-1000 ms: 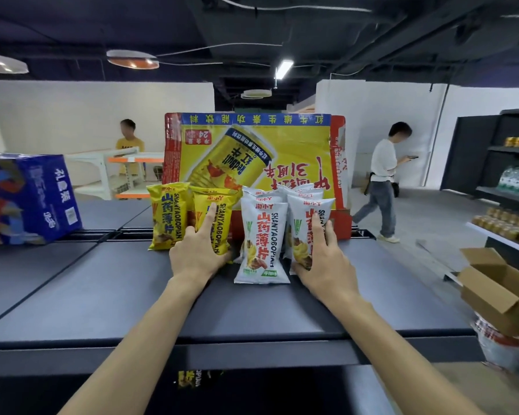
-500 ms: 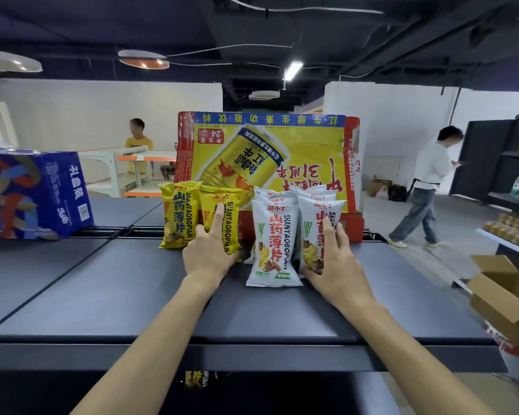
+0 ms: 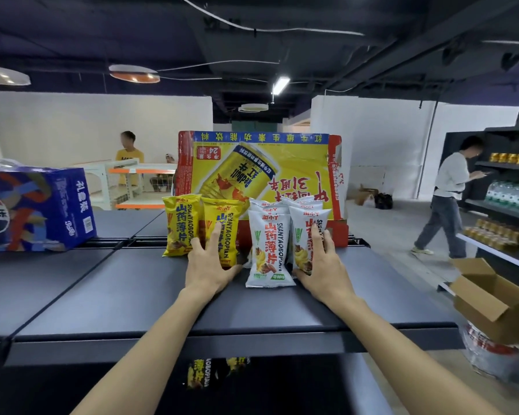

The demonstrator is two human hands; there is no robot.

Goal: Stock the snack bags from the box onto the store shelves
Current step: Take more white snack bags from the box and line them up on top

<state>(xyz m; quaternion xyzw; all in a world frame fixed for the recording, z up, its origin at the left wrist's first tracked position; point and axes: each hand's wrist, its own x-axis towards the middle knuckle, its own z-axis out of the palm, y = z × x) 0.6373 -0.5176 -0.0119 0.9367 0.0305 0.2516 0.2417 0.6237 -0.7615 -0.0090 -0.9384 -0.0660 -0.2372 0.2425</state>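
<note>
"Where are the snack bags?"

"Up on the dark shelf top (image 3: 102, 289), standing against the upside-down Red Bull carton (image 3: 261, 169). Two yellow snack bags (image 3: 179, 226) stand side by side on the left. The white snack bags (image 3: 268, 250) are bunched in rows just to their right, and the front one leans toward me."

"And your hands?"

"My left hand (image 3: 210, 265) lies flat on the right-hand yellow bag, fingers straight and spread, pressing its face. My right hand (image 3: 321, 265) rests the same way on the rightmost white bag, fingers stretched up its front and thumb low by its base. Neither hand is curled round anything."

"And the box?"

"The brown cardboard box (image 3: 492, 298) sits lower down on my right with its flaps open. I can't see inside it from here."

"Anything else up there?"

"A blue Pepsi carton (image 3: 33, 208) at the far left of the shelf top, well apart from the bags."
</note>
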